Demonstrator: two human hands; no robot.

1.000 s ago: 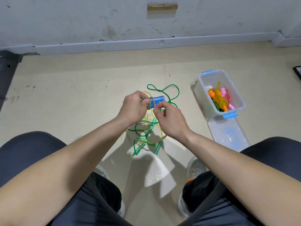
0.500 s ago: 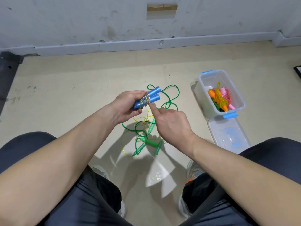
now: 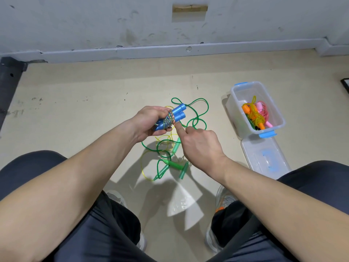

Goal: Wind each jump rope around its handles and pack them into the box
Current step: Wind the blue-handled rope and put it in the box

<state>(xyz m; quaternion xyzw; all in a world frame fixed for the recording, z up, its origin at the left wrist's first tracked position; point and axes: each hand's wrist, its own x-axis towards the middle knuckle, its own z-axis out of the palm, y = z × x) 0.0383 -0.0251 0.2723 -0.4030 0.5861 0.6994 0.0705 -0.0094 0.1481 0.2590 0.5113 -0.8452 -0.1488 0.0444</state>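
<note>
My left hand grips a blue-handled jump rope with its multicoloured cord wound round the two handles. My right hand has its index finger stretched out, the tip pressing the wound cord; the other fingers are curled. Under my hands on the floor lie a green rope and a yellow rope, loose and tangled, with green handles. A clear plastic box with blue clips stands to the right; orange, yellow and pink wound ropes lie inside.
The box's clear lid lies on the floor just in front of the box. A grey wall and skirting run along the back. A dark object stands at the far left. My knees and shoes frame the lower view.
My left hand has turned the blue handles so that they point up and right. My right hand has let go of the cord and dropped below the bundle, its index finger now on the wraps.
</note>
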